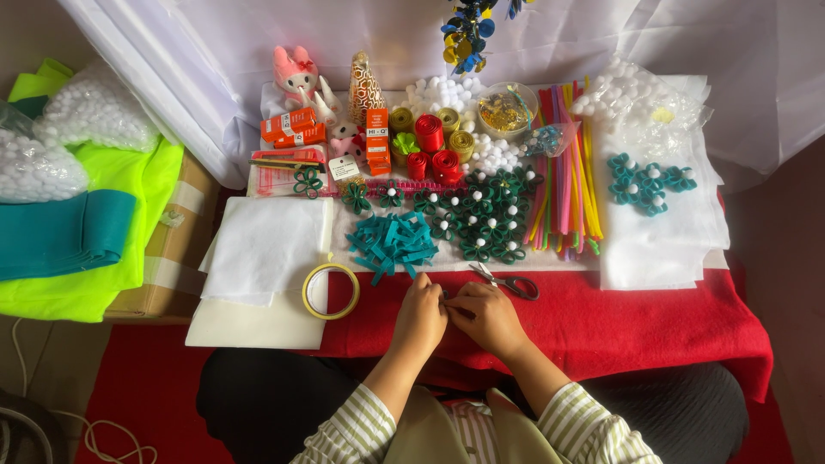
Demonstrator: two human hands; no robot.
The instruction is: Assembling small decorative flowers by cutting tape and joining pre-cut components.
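Red felt table cover under both hands at the near edge: left hand and right hand touching, fingers curled together pinching something small, hidden from view. Metal scissors with dark handles just beyond the right hand; yellow tape roll left of them, teal felt strips farther back.
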